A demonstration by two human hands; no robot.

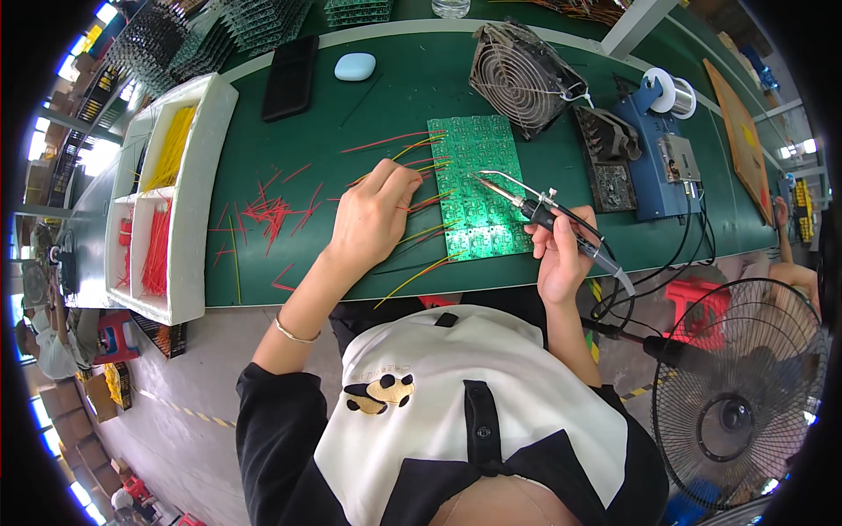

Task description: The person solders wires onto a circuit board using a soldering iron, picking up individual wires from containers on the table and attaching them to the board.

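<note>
A green circuit board panel (481, 188) lies on the green table, with red, yellow and black wires (419, 279) sticking out from its left edge. Beside that edge is my left hand (375, 212), its fingers pinched on a thin red wire; the fingertips partly hide the wire. My right hand (564, 254) grips a soldering iron (561, 219) with a solder-feed tube clamped along it. The iron's tip points left, over the middle of the panel. Loose red wires (274, 210) are scattered left of my left hand.
A white divided box (221, 131) of yellow and red wires stands at left. Behind are a black phone (290, 79), a pale blue case (355, 67) and a small fan (524, 83). The blue solder feeder (645, 158) stands right; cables (693, 250) hang off the edge.
</note>
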